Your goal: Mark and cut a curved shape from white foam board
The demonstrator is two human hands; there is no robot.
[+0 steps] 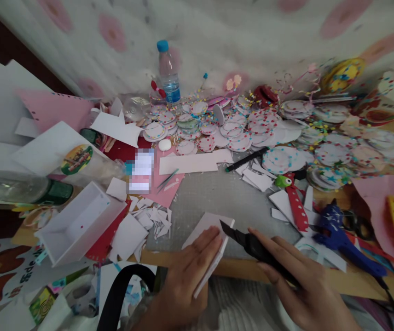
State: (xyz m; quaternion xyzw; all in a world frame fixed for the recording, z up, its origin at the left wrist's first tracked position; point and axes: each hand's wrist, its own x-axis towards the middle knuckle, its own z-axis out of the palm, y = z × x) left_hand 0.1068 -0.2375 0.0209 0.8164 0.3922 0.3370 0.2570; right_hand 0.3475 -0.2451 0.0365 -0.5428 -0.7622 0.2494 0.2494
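Observation:
My left hand (188,264) grips a small piece of white foam board (204,223), its fingers together over the top face. The board sticks out past the front edge of the table. In my right hand (300,280) is a black utility knife (252,243), with its blade out and pointing left. The blade tip is close to the board's right edge; whether it touches cannot be made out. Beneath both lies a grey cutting mat (197,197). White board offcuts (153,218) are heaped left of the board.
A white open box (76,220) and a large bottle (20,186) stand at the left. Decorated paper discs (231,131) fill the back. A black pen (247,160), tweezers (167,180) and paper strip (190,163) lie mid-table. A blue glue gun (342,243) is at right.

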